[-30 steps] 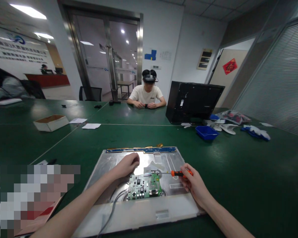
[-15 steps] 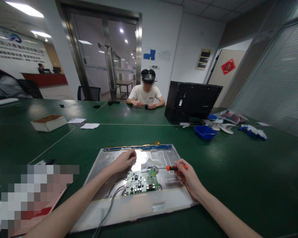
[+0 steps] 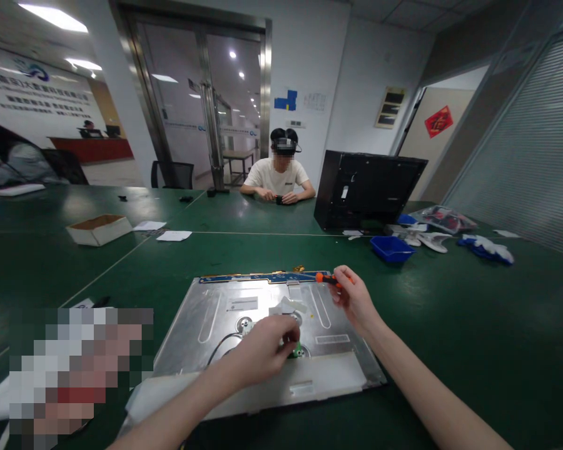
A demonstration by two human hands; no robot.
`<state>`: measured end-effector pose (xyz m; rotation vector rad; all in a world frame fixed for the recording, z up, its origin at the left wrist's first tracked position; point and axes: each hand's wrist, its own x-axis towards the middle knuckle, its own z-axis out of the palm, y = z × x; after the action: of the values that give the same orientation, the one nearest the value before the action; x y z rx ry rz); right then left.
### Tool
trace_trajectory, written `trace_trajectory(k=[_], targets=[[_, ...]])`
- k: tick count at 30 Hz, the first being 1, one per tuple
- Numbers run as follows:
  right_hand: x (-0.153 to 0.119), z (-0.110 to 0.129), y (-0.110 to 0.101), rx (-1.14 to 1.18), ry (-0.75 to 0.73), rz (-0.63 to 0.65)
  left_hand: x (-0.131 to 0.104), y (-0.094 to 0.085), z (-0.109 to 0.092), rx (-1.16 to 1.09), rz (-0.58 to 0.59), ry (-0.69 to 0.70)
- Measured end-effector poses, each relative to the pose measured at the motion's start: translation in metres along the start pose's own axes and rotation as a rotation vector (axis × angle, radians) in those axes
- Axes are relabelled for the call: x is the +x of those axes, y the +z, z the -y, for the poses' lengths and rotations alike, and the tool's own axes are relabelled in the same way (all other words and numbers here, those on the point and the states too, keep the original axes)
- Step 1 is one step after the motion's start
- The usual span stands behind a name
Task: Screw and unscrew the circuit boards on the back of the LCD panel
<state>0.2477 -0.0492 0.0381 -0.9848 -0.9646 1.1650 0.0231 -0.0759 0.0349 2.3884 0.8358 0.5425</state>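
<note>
Across the near part of the green bench [image 3: 244,253] lies a flat metal panel [image 3: 182,325], and both bare hands are at work over it! Right hand [image 3: 351,299] first: its fingers are closed around the orange-and-black handle of a screwdriver [image 3: 327,279], out by the panel's far right corner. The shaft points left, lying over the blue circuit strip [image 3: 251,279] that runs along the far edge; whether the tip touches it, I cannot tell.

Now the left hand [image 3: 274,340], low over the middle, fingers curled down and covering most of the green circuit board [image 3: 297,352]. Only a corner of that board peeks out beside the fingertips, and whether they grip anything is hidden from view. A dark cable [image 3: 218,345] curves out from under that hand, and a pale strip [image 3: 331,374] spans the panel's near side.

Farther out, a blue tray [image 3: 392,249] sits in front of the black monitor [image 3: 368,190], blue-and-white gloves [image 3: 485,250] lie off to the right, and an open white box [image 3: 98,231] stands on the left. Facing us across the bench, a person [image 3: 278,177] in a pale T-shirt has both hands around a small dark object [image 3: 279,199].
</note>
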Motion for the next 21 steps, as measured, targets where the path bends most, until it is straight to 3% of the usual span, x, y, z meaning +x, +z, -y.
trace_trajectory(k=[5,10,21], targets=[[-0.001,-0.017,-0.004,0.0,0.021,-0.001,0.001,0.024,0.001,0.179,-0.053,-0.011],[-0.006,-0.025,-0.012,-0.011,0.018,-0.008,0.006,0.028,-0.003,0.271,-0.053,-0.064],[-0.012,-0.023,-0.007,-0.065,-0.014,0.018,0.004,0.044,-0.004,0.393,-0.116,-0.004]])
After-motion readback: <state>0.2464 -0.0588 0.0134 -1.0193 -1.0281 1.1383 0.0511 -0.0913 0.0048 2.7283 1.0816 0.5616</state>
